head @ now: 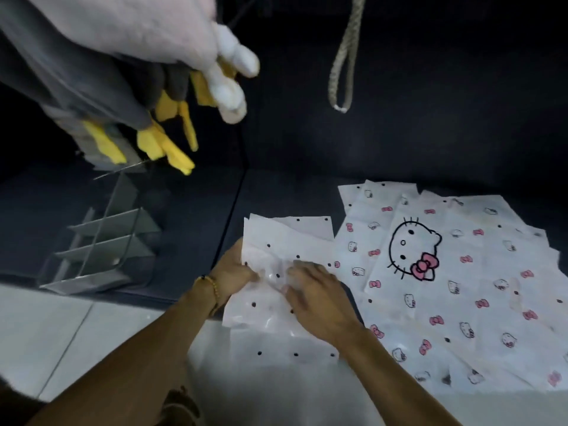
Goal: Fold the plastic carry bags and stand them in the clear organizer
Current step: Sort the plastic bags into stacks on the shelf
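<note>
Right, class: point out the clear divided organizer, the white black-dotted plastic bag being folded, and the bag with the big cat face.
Clear divided organizer [104, 241]: head view, on a middle divider.
White black-dotted plastic bag [285, 238]: head view, upper flap.
Cat-face bag [461, 272]: head view, right of the face.

We see a grey and white plush toy [129, 50] with yellow feet hanging at upper left and a braided rope loop [342, 56] dangling against the dark wall [445, 103].
</note>
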The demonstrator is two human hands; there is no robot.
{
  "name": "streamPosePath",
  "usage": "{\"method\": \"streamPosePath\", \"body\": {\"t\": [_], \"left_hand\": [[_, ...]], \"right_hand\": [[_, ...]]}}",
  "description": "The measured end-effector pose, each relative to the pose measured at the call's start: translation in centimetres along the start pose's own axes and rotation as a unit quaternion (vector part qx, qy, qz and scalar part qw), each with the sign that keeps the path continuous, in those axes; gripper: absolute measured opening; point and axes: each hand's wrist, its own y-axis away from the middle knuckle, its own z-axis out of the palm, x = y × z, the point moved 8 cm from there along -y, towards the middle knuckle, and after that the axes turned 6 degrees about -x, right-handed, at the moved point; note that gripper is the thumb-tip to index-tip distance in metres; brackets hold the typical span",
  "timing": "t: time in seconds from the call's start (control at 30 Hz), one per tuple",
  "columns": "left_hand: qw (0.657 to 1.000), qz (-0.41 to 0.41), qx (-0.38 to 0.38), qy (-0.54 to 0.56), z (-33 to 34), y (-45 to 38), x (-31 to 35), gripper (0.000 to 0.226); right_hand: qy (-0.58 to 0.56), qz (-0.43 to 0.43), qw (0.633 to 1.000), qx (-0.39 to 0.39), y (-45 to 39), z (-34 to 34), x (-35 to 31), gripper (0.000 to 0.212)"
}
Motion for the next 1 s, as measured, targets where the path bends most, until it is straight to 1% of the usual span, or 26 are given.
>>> {"method": "streamPosePath", "body": {"t": [0.07, 0.17, 0.2, 0.23, 0.27, 0.3, 0.33, 0.37, 0.4, 0.43, 0.5, 0.53, 0.6, 0.67, 0.7, 0.8, 0.87, 0.93, 1.0], "left_hand": [[0.999, 0.026, 0.031, -0.019, -3.4, -0.8, 0.5, 0.078], [0.993, 0.062, 0.068, -0.068, -8.0, -2.5, 1.1, 0.093], [0.99, 0.057, 0.094, -0.087, -9.2, -3.0, 1.2, 0.101], [0.982, 0.031, 0.14, -0.122, -10.7, -3.3, 0.5, 0.106], [0.965, -0.002, 0.189, -0.182, -11.6, -3.0, -0.1, 0.106], [0.939, -0.009, 0.225, -0.262, -11.5, -2.5, -0.2, 0.101], [0.91, 0.009, 0.233, -0.342, -10.6, -1.8, -0.4, 0.093], [0.888, 0.04, 0.216, -0.404, -9.1, -1.3, -1.0, 0.085], [0.875, 0.065, 0.181, -0.443, -7.4, -0.8, -1.8, 0.079], [0.868, 0.078, 0.145, -0.469, -5.8, -0.2, -2.9, 0.078], [0.854, 0.077, 0.097, -0.505, -3.9, 0.7, -5.2, 0.088], [0.85, 0.075, 0.094, -0.513, -3.6, 1.2, -6.0, 0.094], [0.842, 0.062, 0.11, -0.525, -4.3, 1.8, -6.9, 0.102], [0.817, 0.06, 0.114, -0.562, -5.3, 1.9, -6.8, 0.104], [0.805, 0.071, 0.104, -0.58, -5.5, 1.9, -6.6, 0.102], [0.778, 0.119, 0.043, -0.615, -4.7, 1.7, -6.3, 0.088], [0.773, 0.15, 0.019, -0.617, -3.6, 2.1, -6.3, 0.08], [0.767, 0.163, -0.002, -0.62, -2.4, 2.4, -6.6, 0.085], [0.766, 0.144, -0.032, -0.626, -1.7, 2.3, -7.7, 0.092]], "right_hand": [[0.023, 0.033, 0.999, -0.004, -1.8, 0.6, 1.3, 0.048], [0.052, 0.023, 0.997, -0.057, -5.4, 3.2, 1.1, 0.058], [0.063, 0.02, 0.994, -0.085, -6.6, 4.3, 0.9, 0.06], [0.078, 0.022, 0.989, -0.121, -7.9, 5.8, 0.6, 0.061], [0.099, 0.03, 0.983, -0.154, -8.9, 7.0, 0.5, 0.062], [0.118, 0.041, 0.977, -0.172, -9.2, 7.6, 0.7, 0.064], [0.13, 0.05, 0.974, -0.178, -9.5, 7.9, 0.8, 0.066], [0.135, 0.055, 0.974, -0.176, -9.8, 8.2, 0.7, 0.067], [0.138, 0.059, 0.974, -0.169, -10.0, 8.3, 0.6, 0.067], [0.143, 0.06, 0.975, -0.159, -10.1, 8.2, 0.5, 0.066], [0.153, 0.056, 0.978, -0.134, -10.3, 7.8, 0.1, 0.061], [0.153, 0.051, 0.979, -0.124, -10.3, 7.5, 0.0, 0.057], [0.149, 0.038, 0.981, -0.118, -10.0, 7.3, -0.2, 0.05], [0.152, 0.011, 0.979, -0.134, -9.1, 7.4, -0.2, 0.049], [0.154, -0.005, 0.977, -0.149, -8.2, 7.6, -0.2, 0.05], [0.154, -0.041, 0.969, -0.191, -5.1, 8.3, 0.0, 0.06], [0.159, -0.046, 0.962, -0.217, -3.3, 8.9, -0.2, 0.075], [0.177, -0.048, 0.955, -0.232, -2.2, 9.6, -0.5, 0.092], [0.193, -0.051, 0.951, -0.237, -2.1, 10.1, -0.8, 0.097]]}}
